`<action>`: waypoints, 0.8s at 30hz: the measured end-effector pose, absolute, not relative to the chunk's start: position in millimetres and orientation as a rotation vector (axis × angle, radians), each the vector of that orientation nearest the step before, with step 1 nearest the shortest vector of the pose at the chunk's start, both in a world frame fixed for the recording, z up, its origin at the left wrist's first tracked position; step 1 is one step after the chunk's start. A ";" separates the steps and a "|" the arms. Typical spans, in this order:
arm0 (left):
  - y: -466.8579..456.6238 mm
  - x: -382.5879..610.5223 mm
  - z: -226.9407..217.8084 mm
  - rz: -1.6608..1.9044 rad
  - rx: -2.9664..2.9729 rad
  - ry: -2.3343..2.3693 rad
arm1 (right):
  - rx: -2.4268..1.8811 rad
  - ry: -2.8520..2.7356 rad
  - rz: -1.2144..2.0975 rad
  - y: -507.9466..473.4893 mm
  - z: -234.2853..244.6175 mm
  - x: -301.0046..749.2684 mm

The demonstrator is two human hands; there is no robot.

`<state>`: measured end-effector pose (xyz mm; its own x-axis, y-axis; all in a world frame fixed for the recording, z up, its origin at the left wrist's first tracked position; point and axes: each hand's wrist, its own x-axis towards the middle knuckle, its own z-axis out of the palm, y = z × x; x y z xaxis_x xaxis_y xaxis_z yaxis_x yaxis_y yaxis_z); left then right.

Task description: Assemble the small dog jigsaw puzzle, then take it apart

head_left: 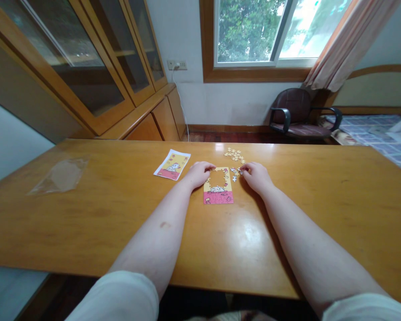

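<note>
A partly assembled jigsaw puzzle (218,197), yellow above and pink below, lies on the table with a gap in its upper middle. White animal figures show just under the gap. At its upper left edge rests my left hand (198,174), fingers stretched out along the border and holding nothing. My right hand (258,176) is to the right of the puzzle, thumb and fingertips pinched together at a small puzzle piece among several loose white-and-yellow pieces (234,179). The fingers partly hide that piece. Beyond them is a pile of yellow puzzle pieces (234,154).
A reference picture card (172,166) lies left of the puzzle. Farther left is a clear plastic bag (60,176). The wooden table (120,214) ends close to my body. Behind it stand a glass-door cabinet (133,96) and a dark armchair (294,111).
</note>
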<state>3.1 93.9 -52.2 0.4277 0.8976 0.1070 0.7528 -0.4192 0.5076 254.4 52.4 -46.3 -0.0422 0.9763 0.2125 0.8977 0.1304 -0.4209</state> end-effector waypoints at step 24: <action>93.9 3.0 -51.9 0.511 2.303 1.394 | -1.565 -2.136 0.343 49.4 -45.7 257.5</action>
